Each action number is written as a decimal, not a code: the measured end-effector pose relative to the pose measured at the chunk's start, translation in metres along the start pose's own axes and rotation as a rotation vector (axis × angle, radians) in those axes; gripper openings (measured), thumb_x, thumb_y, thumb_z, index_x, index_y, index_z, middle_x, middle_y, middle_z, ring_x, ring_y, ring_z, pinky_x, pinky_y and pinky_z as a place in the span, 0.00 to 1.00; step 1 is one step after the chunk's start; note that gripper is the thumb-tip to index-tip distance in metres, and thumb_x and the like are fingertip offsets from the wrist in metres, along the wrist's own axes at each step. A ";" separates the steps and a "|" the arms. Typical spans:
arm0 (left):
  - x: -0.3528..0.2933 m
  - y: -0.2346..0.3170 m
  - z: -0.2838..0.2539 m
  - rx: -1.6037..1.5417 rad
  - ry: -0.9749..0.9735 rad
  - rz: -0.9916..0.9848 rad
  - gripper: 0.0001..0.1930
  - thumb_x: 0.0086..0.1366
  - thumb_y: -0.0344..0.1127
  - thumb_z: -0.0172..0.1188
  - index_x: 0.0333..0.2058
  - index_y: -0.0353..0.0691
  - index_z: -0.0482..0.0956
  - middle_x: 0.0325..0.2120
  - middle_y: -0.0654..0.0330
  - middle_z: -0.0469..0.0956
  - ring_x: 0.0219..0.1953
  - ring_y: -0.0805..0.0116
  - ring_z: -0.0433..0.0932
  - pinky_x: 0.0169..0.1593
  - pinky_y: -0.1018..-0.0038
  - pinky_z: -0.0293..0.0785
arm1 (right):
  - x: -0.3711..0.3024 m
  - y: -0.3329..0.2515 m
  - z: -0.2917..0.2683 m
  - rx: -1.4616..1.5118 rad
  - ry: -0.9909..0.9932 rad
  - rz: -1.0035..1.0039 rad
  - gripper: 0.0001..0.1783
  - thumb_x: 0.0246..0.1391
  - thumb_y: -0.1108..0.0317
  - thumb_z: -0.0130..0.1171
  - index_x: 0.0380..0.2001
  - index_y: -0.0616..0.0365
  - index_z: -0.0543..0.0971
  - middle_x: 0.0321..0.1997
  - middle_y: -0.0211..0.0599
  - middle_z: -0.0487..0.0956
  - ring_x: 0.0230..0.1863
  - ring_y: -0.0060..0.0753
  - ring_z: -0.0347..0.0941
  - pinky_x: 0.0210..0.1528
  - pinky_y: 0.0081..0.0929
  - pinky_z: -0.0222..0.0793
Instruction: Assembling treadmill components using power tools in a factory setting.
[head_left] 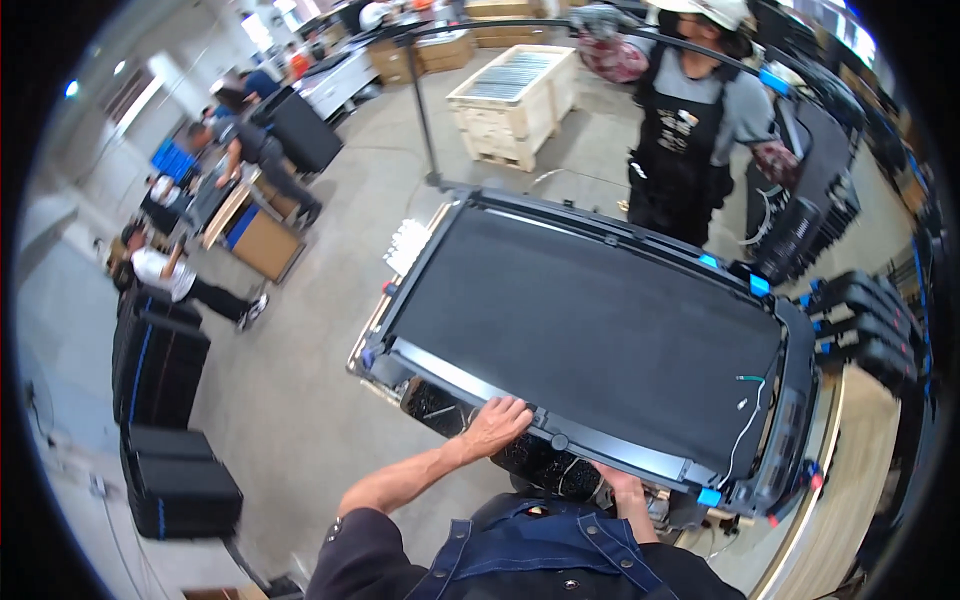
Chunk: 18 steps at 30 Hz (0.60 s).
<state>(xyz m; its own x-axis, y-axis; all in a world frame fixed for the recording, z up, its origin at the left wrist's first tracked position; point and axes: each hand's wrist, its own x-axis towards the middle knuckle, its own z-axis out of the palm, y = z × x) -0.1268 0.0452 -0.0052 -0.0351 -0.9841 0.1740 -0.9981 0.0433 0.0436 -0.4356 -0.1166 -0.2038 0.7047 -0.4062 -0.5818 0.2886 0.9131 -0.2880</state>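
Nearest the camera, person's left hand [497,422] lies palm-down w/ fingers curled over the near edge rail of a big flat treadmill deck [590,330], gripping the rail; right hand [622,490] reaches under the same edge further right, mostly hidden below the frame, so can't tell if it's closed on anything; deck sits tilted across a bench [850,480], black running belt up, near rail directly under both hands, far end pointing away; judged step: positioning or steadying the deck by its near edge, prob. mid-assembly; next move likely needs both hands sharing the load evenly, since the left grip sits near the middle of the rail and the deck stretches well beyond it on both sides; loose white and green wires [748,410] lie on the belt near the right end, well apart from either hand, worth keeping clear; beyond the far edge a co-worker in a black apron [680,140] stands facing it; further off, a wooden crate [515,100] on the floor; to the left, stacks of black cases [165,420] and other people at low carts.
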 end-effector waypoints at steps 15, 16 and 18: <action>0.020 -0.008 -0.312 0.007 0.527 0.396 0.31 0.47 0.56 0.69 0.42 0.38 0.74 0.29 0.61 0.68 0.29 0.67 0.71 0.28 0.73 0.66 | 0.096 0.025 0.085 -0.675 -0.409 -0.087 0.32 0.64 0.44 0.53 0.62 0.53 0.72 0.62 0.42 0.74 0.57 0.45 0.72 0.54 0.43 0.74; 0.011 -0.009 -0.327 0.007 0.522 0.381 0.32 0.46 0.58 0.69 0.41 0.38 0.74 0.28 0.62 0.68 0.29 0.68 0.72 0.27 0.74 0.67 | 0.109 0.039 0.105 -0.698 -0.444 -0.076 0.32 0.64 0.44 0.53 0.62 0.53 0.72 0.62 0.42 0.74 0.57 0.44 0.72 0.54 0.43 0.74; -0.015 -0.007 -0.350 0.049 0.522 0.326 0.32 0.48 0.61 0.66 0.39 0.36 0.74 0.26 0.61 0.70 0.28 0.68 0.73 0.27 0.75 0.68 | 0.133 0.065 0.140 -0.752 -0.515 -0.041 0.31 0.64 0.44 0.54 0.62 0.53 0.72 0.61 0.41 0.75 0.56 0.44 0.72 0.54 0.43 0.74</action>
<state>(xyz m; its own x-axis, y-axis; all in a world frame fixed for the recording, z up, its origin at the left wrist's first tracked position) -0.1015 0.1203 0.3360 -0.3216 -0.7072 0.6297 -0.9419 0.3070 -0.1362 -0.2323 -0.1064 -0.1941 0.9576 -0.2070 -0.2001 -0.0515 0.5609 -0.8263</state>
